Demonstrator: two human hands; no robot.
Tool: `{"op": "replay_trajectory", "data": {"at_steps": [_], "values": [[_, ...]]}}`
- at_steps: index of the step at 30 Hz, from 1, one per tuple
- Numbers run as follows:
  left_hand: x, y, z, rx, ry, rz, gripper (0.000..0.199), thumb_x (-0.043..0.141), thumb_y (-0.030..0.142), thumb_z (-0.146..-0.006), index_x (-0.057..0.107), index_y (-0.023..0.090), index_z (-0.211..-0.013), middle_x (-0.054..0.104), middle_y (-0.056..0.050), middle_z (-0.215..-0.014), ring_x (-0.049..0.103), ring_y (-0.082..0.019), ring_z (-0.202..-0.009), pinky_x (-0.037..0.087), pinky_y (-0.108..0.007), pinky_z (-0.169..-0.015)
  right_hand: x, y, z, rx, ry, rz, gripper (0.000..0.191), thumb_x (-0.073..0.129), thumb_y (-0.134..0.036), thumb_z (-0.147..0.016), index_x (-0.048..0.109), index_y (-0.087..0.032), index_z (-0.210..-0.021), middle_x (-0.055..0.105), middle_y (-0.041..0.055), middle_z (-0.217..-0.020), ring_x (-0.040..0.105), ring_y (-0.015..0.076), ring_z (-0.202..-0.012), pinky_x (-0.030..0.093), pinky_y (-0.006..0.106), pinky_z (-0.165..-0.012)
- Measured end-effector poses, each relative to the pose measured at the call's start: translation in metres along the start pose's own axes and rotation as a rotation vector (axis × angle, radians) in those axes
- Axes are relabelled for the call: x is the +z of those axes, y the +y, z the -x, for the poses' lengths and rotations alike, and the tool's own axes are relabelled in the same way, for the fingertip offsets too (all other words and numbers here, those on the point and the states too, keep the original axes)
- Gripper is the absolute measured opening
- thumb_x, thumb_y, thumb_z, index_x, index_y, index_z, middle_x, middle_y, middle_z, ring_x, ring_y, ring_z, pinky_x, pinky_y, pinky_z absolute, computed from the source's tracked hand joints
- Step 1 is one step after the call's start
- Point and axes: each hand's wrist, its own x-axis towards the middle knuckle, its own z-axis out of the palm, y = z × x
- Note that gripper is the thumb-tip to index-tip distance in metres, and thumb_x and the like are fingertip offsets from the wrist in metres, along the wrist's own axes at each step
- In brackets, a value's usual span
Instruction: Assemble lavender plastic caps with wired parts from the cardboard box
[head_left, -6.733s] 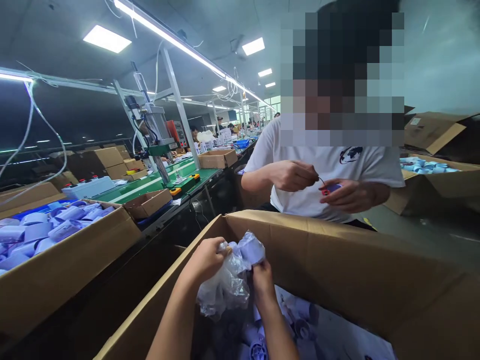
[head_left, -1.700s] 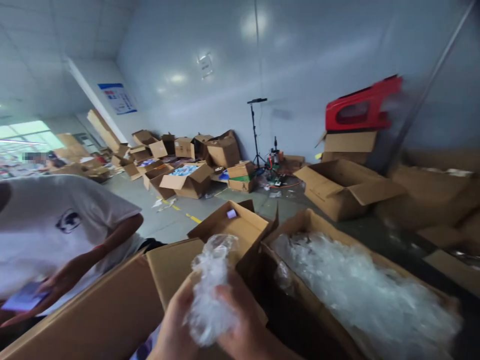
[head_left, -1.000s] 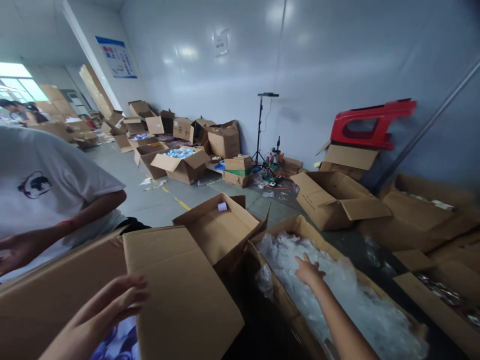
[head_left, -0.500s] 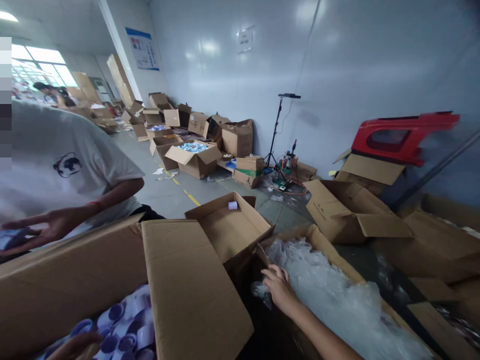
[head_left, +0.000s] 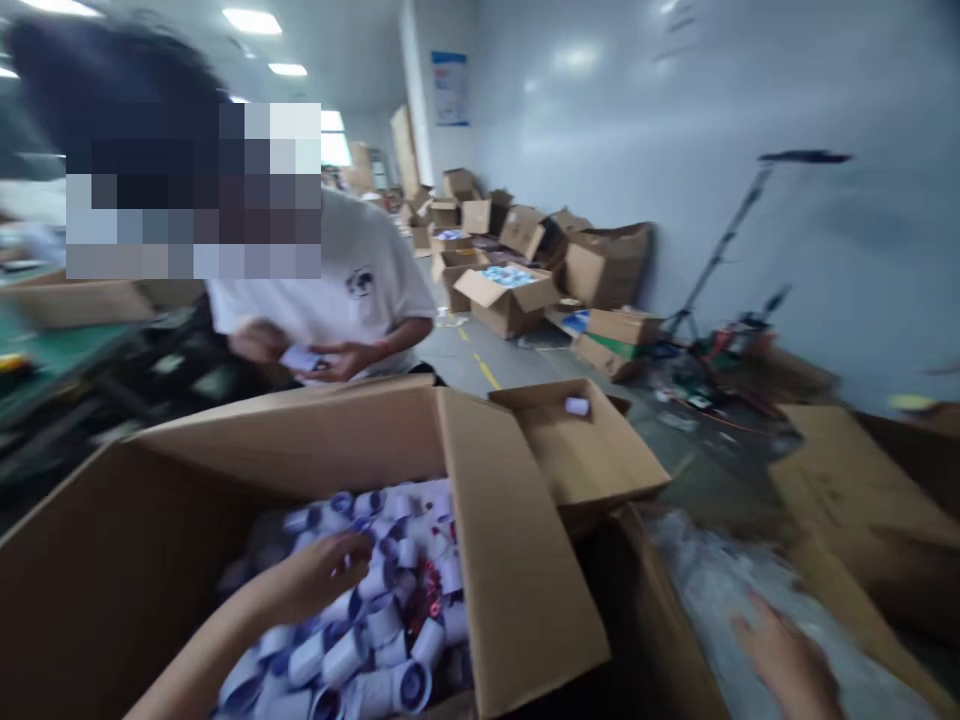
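My left hand [head_left: 330, 568] reaches into a large cardboard box [head_left: 525, 520], just above a heap of pale lavender plastic cups [head_left: 382, 620]. Its fingers are loosely bent and apart, with nothing seen between them. Small red rings [head_left: 431, 590] lie among the cups. At the lower right, my right hand [head_left: 791, 645] is over or against clear plastic bags [head_left: 720, 570] heaped in another box. That hand is motion-blurred, but thumb and fingers look apart, and no held thing shows.
Across the box, a co-worker's hands [head_left: 341, 360] hold a lavender piece. A shallow carton [head_left: 600, 450] with one lavender cup [head_left: 577, 406] stands beyond the box flap. Open cartons [head_left: 506, 300] line the wall; a black stand [head_left: 724, 250] stands at right.
The view has swung left, showing more of the cup box and the co-worker. My left hand reaches farther in. My right hand has moved from the bag box's left edge onto the bags.
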Motion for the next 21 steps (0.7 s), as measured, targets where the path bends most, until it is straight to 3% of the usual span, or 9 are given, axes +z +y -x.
{"op": "replay_trajectory", "data": {"at_steps": [3, 6, 8, 10, 13, 15, 18, 21], "values": [[-0.022, -0.023, 0.004, -0.114, -0.068, -0.107, 0.024, 0.040, 0.025, -0.080, 0.063, 0.018, -0.085, 0.067, -0.002, -0.084, 0.059, -0.016, -0.078, 0.043, -0.023, -0.069, -0.018, -0.059, -0.019, -0.087, 0.018, -0.133, 0.040, 0.044, -0.052, -0.065, 0.066, -0.024, -0.083, 0.070, 0.0156, -0.078, 0.067, 0.0352, -0.072, 0.052, 0.048, -0.064], [-0.027, -0.053, 0.000, -0.244, -0.042, -0.095, 0.022, 0.042, 0.017, -0.083, 0.062, 0.014, -0.090, 0.066, -0.005, -0.092, 0.058, -0.018, -0.087, 0.043, -0.026, -0.076, -0.052, -0.174, -0.012, -0.329, -0.025, -0.347, 0.042, 0.047, -0.053, -0.074, 0.065, -0.023, -0.098, 0.071, 0.0115, -0.094, 0.067, 0.0271, -0.082, 0.053, 0.039, -0.074], [-0.018, -0.070, -0.004, -0.315, -0.053, -0.055, 0.021, 0.042, 0.019, -0.088, 0.060, 0.013, -0.097, 0.064, -0.006, -0.098, 0.059, -0.017, -0.088, 0.045, -0.029, -0.077, -0.069, -0.263, 0.008, -0.568, -0.184, -0.428, 0.036, 0.049, -0.049, -0.080, 0.066, -0.023, -0.098, 0.071, 0.0095, -0.097, 0.067, 0.0225, -0.083, 0.053, 0.033, -0.074], [-0.003, -0.082, -0.006, -0.387, -0.127, -0.005, 0.021, 0.048, 0.027, -0.090, 0.059, 0.013, -0.102, 0.063, -0.005, -0.098, 0.060, -0.015, -0.084, 0.050, -0.031, -0.073, -0.067, -0.347, 0.037, -0.884, -0.481, -0.437, 0.031, 0.046, -0.040, -0.086, 0.065, -0.024, -0.103, 0.069, 0.0077, -0.105, 0.064, 0.0196, -0.096, 0.050, 0.030, -0.085], [0.016, -0.095, -0.002, -0.464, -0.266, 0.064, 0.025, 0.055, 0.033, -0.088, 0.059, 0.013, -0.103, 0.064, -0.004, -0.095, 0.062, -0.014, -0.078, 0.054, -0.033, -0.069, -0.024, -0.442, 0.085, -1.195, -0.899, -0.184, 0.027, 0.050, -0.029, -0.084, 0.066, -0.022, -0.105, 0.068, 0.0085, -0.111, 0.061, 0.0214, -0.103, 0.045, 0.034, -0.092], [0.021, -0.100, 0.001, -0.460, -0.278, 0.100, 0.026, 0.055, 0.034, -0.088, 0.059, 0.014, -0.104, 0.064, -0.005, -0.099, 0.063, -0.015, -0.083, 0.054, -0.034, -0.072, 0.023, -0.479, 0.116, -1.195, -1.081, 0.092, 0.023, 0.061, -0.022, -0.075, 0.069, -0.018, -0.096, 0.071, 0.0093, -0.101, 0.062, 0.0262, -0.100, 0.047, 0.037, -0.087], [0.018, -0.107, 0.004, -0.384, -0.174, 0.140, 0.030, 0.054, 0.035, -0.088, 0.058, 0.015, -0.110, 0.061, -0.007, -0.111, 0.061, -0.019, -0.096, 0.052, -0.040, -0.082, 0.092, -0.497, 0.155, -1.092, -1.152, 0.270, 0.014, 0.072, -0.011, -0.059, 0.070, -0.014, -0.073, 0.070, 0.0078, -0.073, 0.066, 0.0300, -0.083, 0.051, 0.038, -0.074], [0.014, -0.112, 0.004, -0.318, -0.085, 0.175, 0.033, 0.054, 0.035, -0.088, 0.055, 0.016, -0.115, 0.058, -0.008, -0.120, 0.057, -0.022, -0.105, 0.049, -0.044, -0.089, 0.139, -0.482, 0.177, -1.000, -1.192, 0.310, 0.017, 0.076, -0.017, -0.063, 0.068, -0.014, -0.077, 0.068, 0.0050, -0.077, 0.066, 0.0256, -0.081, 0.053, 0.037, -0.071]]}}
